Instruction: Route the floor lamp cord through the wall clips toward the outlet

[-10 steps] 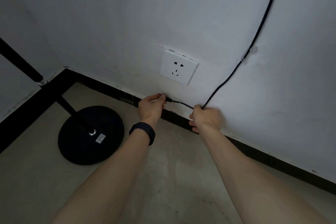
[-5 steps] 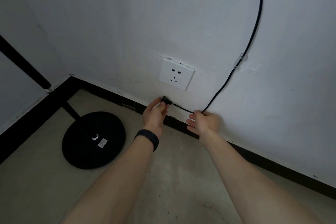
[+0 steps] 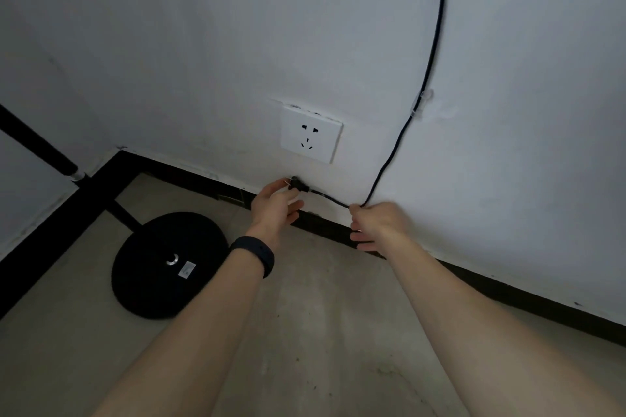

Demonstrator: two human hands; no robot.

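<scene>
Black plug (image 3: 298,183) (unplugged) at left hand (image 3: 276,205)

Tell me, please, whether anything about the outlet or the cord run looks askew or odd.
The outlet plate sits slightly crooked, with rough patching along its top edge. The cord passes both wall clips neatly; the plug is not yet inserted.

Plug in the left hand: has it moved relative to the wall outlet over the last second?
Cannot tell. The plug sits just below the outlet, about as before; the camera itself tilted.
</scene>
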